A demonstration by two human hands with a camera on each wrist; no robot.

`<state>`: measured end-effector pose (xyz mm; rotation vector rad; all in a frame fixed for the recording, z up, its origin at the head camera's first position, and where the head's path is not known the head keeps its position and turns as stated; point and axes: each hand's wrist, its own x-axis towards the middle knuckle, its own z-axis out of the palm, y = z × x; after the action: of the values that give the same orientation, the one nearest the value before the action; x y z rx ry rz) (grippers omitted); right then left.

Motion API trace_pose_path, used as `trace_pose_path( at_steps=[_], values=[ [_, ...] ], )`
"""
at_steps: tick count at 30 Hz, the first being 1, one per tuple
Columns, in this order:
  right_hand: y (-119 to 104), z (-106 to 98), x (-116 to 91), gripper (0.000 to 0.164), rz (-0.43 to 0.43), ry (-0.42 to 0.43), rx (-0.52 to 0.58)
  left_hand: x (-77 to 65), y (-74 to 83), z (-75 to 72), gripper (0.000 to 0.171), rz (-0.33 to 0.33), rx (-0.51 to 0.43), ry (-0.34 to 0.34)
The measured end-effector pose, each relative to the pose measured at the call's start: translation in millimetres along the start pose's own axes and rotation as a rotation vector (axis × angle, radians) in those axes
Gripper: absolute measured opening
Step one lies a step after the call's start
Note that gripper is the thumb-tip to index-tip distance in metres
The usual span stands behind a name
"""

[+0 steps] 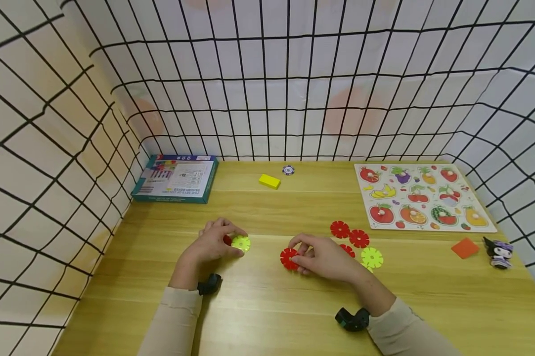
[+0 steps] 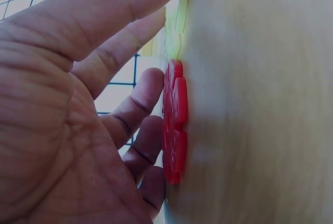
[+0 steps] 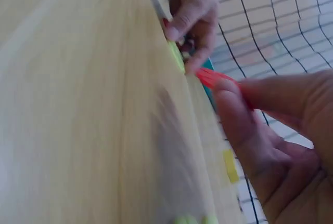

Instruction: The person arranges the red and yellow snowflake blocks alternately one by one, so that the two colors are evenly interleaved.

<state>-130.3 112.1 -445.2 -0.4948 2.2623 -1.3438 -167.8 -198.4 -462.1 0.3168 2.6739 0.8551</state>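
Pinching a yellow disc nearer the left edge of the worktop, your left hand apparently steadies it; your right grips a red disc.

Yellow block near round chip

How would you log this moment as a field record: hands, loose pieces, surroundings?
left hand: pinches yellow-green notched disc, red notched disc beside it
right hand: pinches another red disc
beside right hand: loose red discs, loose yellow-green discs
back left: printed box
back centre: yellow block, poker chip
right: fruit puzzle board, orange-red square, figurine
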Motion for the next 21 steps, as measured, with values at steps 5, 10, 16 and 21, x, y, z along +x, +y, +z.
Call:
trace_pose_path(
  at_steps=[5,10,16,21],
  values=[
    [-11,17,18,0.025,-0.029,0.156,0.011,0.6,1.3,1.1,0.036,-0.016,0.000,0.004],
    [-18,34,46,0.024,-0.023,0.259,0.017,0.4,2.6,1.2,0.037,-0.025,0.018,0.017],
    [-19,48,70,0.019,0.060,0.254,-0.054,-0.6,2.6,1.8,0.037,-0.021,0.023,0.014],
    [-20,55,73,0.017,0.092,0.256,-0.160,-0.1,1.7,0.8,0.038,-0.014,0.018,0.019]
  ],
)
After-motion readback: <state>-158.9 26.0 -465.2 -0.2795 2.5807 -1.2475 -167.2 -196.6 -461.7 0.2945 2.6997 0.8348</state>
